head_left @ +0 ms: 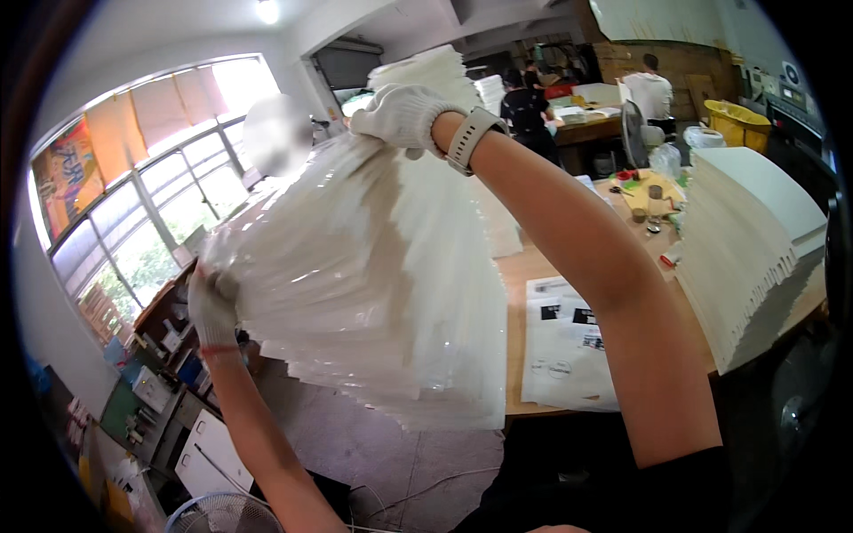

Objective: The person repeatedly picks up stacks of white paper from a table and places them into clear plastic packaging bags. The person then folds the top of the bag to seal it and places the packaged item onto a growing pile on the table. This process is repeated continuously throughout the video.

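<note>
A tall, fanned stack of glossy, translucent white sheets, like plastic film or sleeves, fills the middle of the view. My right hand, in a white knit glove, reaches across and closes on the upper edge of some sheets. At the stack's left side, my left hand, also gloved, grips the sheet edges, with its fingertips partly hidden by the film. A light watch is on my right wrist. Behind my right hand rises another pile of white sheets.
Printed paper lies on the wooden table beside the stack. A tall pile of white sheets leans at the right. A glass jar stands farther back. A fan is at lower left. Several people sit or stand in the background.
</note>
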The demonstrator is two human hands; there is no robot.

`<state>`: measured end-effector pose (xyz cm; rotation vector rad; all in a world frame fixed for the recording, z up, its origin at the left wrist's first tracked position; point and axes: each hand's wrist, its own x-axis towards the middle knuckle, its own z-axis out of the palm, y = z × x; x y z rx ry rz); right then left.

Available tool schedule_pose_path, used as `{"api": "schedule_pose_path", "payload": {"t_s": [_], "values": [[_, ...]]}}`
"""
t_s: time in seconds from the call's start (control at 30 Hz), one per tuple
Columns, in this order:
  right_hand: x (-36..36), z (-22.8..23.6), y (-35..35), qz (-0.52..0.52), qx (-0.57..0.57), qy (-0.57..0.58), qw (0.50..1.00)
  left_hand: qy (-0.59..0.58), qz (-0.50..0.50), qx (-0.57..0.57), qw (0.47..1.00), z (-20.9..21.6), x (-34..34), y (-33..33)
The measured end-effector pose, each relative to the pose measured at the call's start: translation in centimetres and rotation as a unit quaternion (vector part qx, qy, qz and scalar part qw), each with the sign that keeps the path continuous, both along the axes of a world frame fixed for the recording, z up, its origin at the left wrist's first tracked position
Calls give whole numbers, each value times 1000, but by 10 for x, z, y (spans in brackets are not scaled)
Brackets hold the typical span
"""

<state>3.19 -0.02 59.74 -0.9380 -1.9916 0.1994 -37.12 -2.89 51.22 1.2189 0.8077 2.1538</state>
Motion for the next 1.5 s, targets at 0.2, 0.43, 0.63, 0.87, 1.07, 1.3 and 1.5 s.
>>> {"api": "schedule_pose_path", "payload": {"t_s": [0.2, 0.43, 0.63, 0.87, 1.07, 1.3, 1.5], "values": [[80, -124, -44, 134, -23, 116, 984, 69, 304, -28, 950, -202, 116, -81], [343, -187, -199, -356, 93, -197, 909, 273, -87, -327, 900, -620, 106, -104], [444, -177, -251, -638, -175, -225, 715, 468, -248, -156, 834, -462, 289, -103], [493, -198, -245, -574, 63, -319, 752, 377, -503, -147, 764, -355, 439, -80], [406, -170, -262, -506, 184, -373, 755, 291, -770, -94, 560, -229, 600, -100], [339, -167, -331, -245, -248, 82, 934, 74, -769, -379, 509, -155, 580, -107], [346, -299, -351, -282, -183, 459, 822, 296, -702, -195, 618, -158, 500, -101]]}}
